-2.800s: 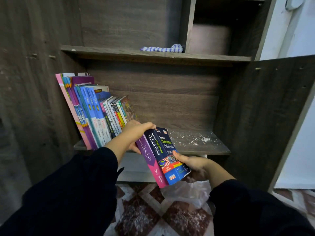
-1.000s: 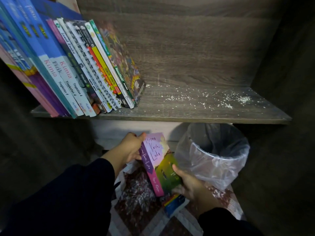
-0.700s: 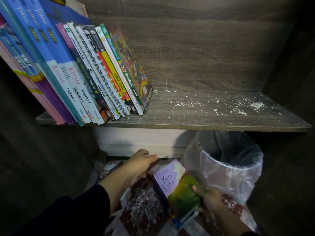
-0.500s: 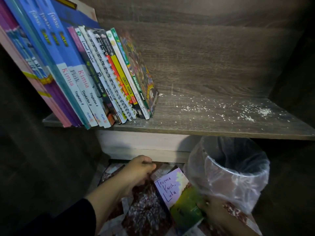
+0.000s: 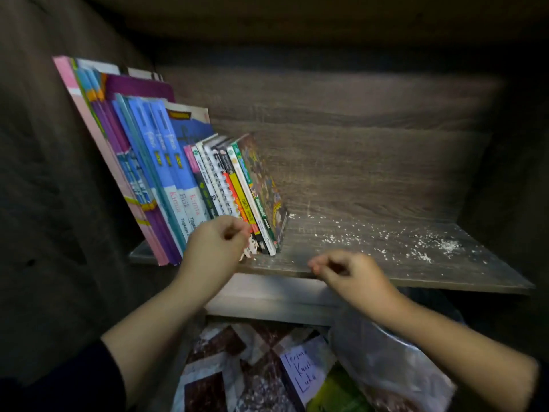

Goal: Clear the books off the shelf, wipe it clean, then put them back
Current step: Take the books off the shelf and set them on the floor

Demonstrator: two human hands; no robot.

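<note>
- The cabinet (image 5: 356, 150) is dark grey-brown wood-grain board, its back panel showing horizontal grain.
- A left side wall (image 5: 59, 203) of the same board stands in deep shadow, and the right side is dark too.
- Light falls mostly on the back panel's middle; the corners fade to black.
- A pale baseboard (image 5: 267, 301) runs below the cabinet's lower edge.
- The floor (image 5: 225, 382) has tiles patterned in dark maroon and white.
- A bin lined with clear plastic bag (image 5: 386, 361) stands on the floor at the right.
</note>
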